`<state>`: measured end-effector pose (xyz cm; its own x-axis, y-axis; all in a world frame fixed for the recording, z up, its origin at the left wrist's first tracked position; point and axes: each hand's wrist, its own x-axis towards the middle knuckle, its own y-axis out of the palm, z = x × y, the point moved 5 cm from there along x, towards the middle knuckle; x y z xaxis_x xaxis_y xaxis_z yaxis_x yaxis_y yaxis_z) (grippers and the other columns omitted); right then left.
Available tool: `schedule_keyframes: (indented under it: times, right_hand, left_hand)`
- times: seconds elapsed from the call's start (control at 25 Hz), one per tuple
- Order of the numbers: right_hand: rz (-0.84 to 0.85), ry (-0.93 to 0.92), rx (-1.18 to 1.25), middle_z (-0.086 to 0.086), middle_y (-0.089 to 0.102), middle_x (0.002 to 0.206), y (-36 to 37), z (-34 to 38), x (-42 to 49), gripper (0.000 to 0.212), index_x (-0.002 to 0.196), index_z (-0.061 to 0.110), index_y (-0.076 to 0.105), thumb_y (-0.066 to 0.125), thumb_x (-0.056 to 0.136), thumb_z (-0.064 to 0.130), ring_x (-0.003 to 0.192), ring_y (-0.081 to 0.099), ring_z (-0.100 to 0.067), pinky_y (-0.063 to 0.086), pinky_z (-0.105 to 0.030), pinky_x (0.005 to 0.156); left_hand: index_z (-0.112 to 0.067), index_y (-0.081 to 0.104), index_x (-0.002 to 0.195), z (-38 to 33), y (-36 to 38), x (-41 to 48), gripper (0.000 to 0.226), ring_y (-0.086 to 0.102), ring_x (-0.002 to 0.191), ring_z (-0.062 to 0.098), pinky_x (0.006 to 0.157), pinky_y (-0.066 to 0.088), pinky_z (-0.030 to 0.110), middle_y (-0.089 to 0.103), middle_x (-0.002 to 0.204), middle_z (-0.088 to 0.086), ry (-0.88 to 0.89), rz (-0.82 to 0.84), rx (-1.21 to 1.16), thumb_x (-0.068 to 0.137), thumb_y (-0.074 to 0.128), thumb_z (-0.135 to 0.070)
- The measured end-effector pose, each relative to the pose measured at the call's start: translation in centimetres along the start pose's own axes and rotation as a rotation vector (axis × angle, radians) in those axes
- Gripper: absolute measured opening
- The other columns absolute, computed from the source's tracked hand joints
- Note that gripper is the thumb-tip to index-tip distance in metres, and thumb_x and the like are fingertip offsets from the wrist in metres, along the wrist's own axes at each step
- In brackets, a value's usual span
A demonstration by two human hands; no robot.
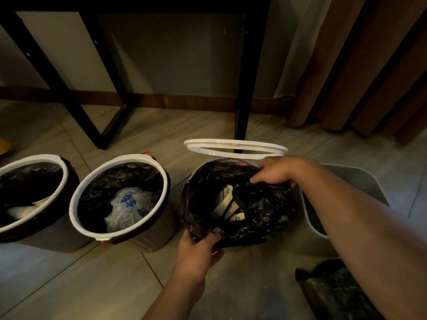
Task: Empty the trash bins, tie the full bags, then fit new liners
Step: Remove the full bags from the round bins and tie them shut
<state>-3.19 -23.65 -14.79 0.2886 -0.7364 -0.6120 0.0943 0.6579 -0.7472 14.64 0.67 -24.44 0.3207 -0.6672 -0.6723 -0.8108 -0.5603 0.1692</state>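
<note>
Black plastic liner (pixel 254 218) is sitting in the rightmost round bin (pixel 208 161), whose white clamp ring (pixel 235 147) is standing tipped up so that the bag's edge is lying free. The left hand (pixel 198 250) is pinching the near edge in its grip, while the right hand (pixel 275 170) is curling its grip round the far edge. Both are seemingly gathering the mouth to lift the rubbish out.

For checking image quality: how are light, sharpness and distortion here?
Head view: dim, warm light; the black liner glints faintly and its inside sinks in shadow; the leftmost bin looks stretched by the wide lens; nothing is strongly blurred.
</note>
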Motion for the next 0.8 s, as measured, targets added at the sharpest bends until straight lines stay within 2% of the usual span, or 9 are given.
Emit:
schedule_keyframes:
  times: [0.08, 0.16, 0.28, 0.32, 0.44, 0.56, 0.68, 0.72, 0.8]
  right_hand:
    - [-0.068, -0.036, -0.012, -0.004, 0.06, 0.136, -0.2, 0.8, 0.1, 0.058, 0.143, 0.022, 0.056, 0.068, 0.095, 0.054, 0.11, 0.056, -0.022, 0.046, -0.035, 0.087]
    - [-0.111, -0.036, -0.024, -0.004, 0.059, 0.127, -0.4, 1.5, 0.1, 0.056, 0.143, 0.019, 0.055, 0.068, 0.097, 0.048, 0.106, 0.056, -0.021, 0.045, -0.034, 0.086]
    - [-0.028, 0.008, -0.115, -0.006, 0.063, 0.127, -0.4, 1.9, -0.2, 0.053, 0.145, 0.015, 0.056, 0.066, 0.099, 0.039, 0.105, 0.062, -0.022, 0.051, -0.035, 0.082]
    - [0.011, 0.014, -0.13, -0.006, 0.063, 0.127, -0.4, 2.0, -0.4, 0.052, 0.146, 0.016, 0.056, 0.065, 0.099, 0.036, 0.102, 0.063, -0.021, 0.052, -0.034, 0.077]
    - [0.064, 0.013, -0.134, -0.007, 0.062, 0.124, -0.8, 2.4, -0.8, 0.056, 0.149, 0.018, 0.052, 0.063, 0.096, 0.028, 0.096, 0.062, -0.019, 0.05, -0.031, 0.066]
    - [-0.002, -0.029, -0.134, -0.007, 0.059, 0.129, -0.5, 3.6, -0.4, 0.055, 0.146, 0.018, 0.051, 0.064, 0.094, 0.033, 0.105, 0.06, -0.023, 0.05, -0.035, 0.08]
    - [-0.127, -0.081, -0.049, -0.012, 0.062, 0.13, 0.5, 4.9, 0.7, 0.037, 0.137, 0.014, 0.055, 0.055, 0.104, 0.031, 0.11, 0.061, -0.028, 0.049, -0.036, 0.089]
    - [-0.187, -0.099, -0.03, -0.013, 0.065, 0.124, 0.5, 5.2, 0.9, 0.028, 0.129, 0.013, 0.06, 0.054, 0.106, 0.028, 0.104, 0.063, -0.028, 0.051, -0.034, 0.083]
    - [-0.333, -0.111, -0.012, -0.01, 0.069, 0.1, 0.1, 5.6, 0.8, 0.013, 0.108, 0.013, 0.066, 0.059, 0.104, 0.022, 0.078, 0.065, -0.022, 0.049, -0.029, 0.059]
  left_hand:
    - [-0.022, 0.063, 0.12, 0.2, 0.1, -0.4, 0.038, 0.075, 0.105, 0.026, 0.077, 0.06, 0.04, 0.077, 0.116, 0.003, -0.013, -0.002, 0.046, 0.089, 0.079, -0.005]
    - [-0.021, 0.064, 0.118, 0.5, 0.5, -0.9, 0.032, 0.073, 0.104, 0.025, 0.079, 0.059, 0.04, 0.076, 0.116, 0.005, -0.034, 0.019, 0.103, 0.092, 0.076, -0.006]
    - [-0.015, 0.067, 0.117, 0.3, 1.0, -1.5, 0.029, 0.074, 0.085, 0.024, 0.071, 0.061, 0.038, 0.08, 0.102, 0.008, -0.045, 0.055, 0.023, 0.096, 0.063, 0.005]
    - [-0.013, 0.067, 0.115, 0.1, 1.0, -1.6, 0.03, 0.073, 0.076, 0.021, 0.068, 0.061, 0.037, 0.081, 0.094, 0.006, -0.046, 0.063, -0.015, 0.095, 0.06, 0.008]
    - [-0.008, 0.068, 0.113, -0.6, 1.0, -2.2, 0.03, 0.063, 0.055, 0.014, 0.055, 0.056, 0.03, 0.073, 0.074, 0.006, -0.059, 0.075, -0.072, 0.09, 0.059, 0.011]
    - [-0.008, 0.069, 0.109, -1.2, 0.7, -2.8, 0.032, 0.06, 0.055, 0.012, 0.052, 0.052, 0.028, 0.07, 0.074, 0.005, -0.061, 0.086, -0.066, 0.085, 0.06, 0.012]
    - [-0.006, 0.071, 0.11, -1.7, 0.0, -3.5, 0.032, 0.063, 0.06, 0.012, 0.055, 0.053, 0.026, 0.072, 0.08, 0.007, -0.051, 0.12, -0.043, 0.084, 0.064, 0.011]
    - [-0.006, 0.072, 0.11, -1.9, -0.4, -3.6, 0.031, 0.066, 0.065, 0.014, 0.057, 0.054, 0.026, 0.076, 0.085, 0.008, -0.044, 0.129, -0.038, 0.085, 0.066, 0.011]
    - [-0.007, 0.074, 0.107, -2.1, -0.9, -3.8, 0.029, 0.071, 0.078, 0.018, 0.063, 0.057, 0.027, 0.081, 0.099, 0.011, -0.034, 0.129, -0.033, 0.086, 0.067, 0.011]
